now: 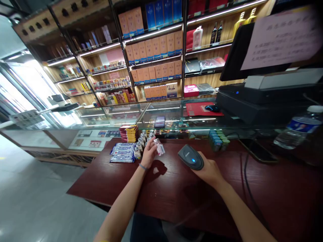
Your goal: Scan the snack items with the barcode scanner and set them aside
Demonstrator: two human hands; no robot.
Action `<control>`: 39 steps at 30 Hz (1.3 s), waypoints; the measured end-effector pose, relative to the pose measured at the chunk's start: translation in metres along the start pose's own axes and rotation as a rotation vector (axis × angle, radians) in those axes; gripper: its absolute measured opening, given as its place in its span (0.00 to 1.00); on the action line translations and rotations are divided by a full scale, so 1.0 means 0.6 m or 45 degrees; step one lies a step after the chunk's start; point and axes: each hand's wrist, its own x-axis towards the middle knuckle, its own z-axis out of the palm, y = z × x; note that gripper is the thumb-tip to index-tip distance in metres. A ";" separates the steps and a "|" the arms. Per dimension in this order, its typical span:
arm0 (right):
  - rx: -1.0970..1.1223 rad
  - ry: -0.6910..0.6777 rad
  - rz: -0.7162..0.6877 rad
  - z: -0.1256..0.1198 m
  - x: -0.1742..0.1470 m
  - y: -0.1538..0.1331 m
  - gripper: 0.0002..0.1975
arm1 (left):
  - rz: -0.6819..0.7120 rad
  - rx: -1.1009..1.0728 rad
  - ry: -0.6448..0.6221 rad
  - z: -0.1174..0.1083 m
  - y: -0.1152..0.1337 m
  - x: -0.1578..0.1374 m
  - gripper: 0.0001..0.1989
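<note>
We see the left hand (pixel 149 155), center of frame, fingers closed on a small clear jar (pixel 159 148). The jar is tilted and held over the dark red counter (pixel 174 191), its shadow falling below; we cannot read its label. Right hand (pixel 209 170), right of center: clamped on a black barcode scanner (pixel 189 156), blue light lit, its head pointing to the upper left.

Just left of the left hand we record a cluster of similar jars (pixel 143 137); beside them, silver-and-blue packets (pixel 122 153) lying flat, with a stack of red and yellow packets (pixel 129 133) behind. Right of center, toward the counter's far edge, we note small blue and green containers (pixel 218 140); farther right, a phone (pixel 257 150) and a water bottle (pixel 297 127).
</note>
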 end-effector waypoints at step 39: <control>-0.039 0.121 0.112 0.005 -0.006 -0.005 0.15 | 0.414 0.959 0.468 -0.080 -0.010 -0.060 0.19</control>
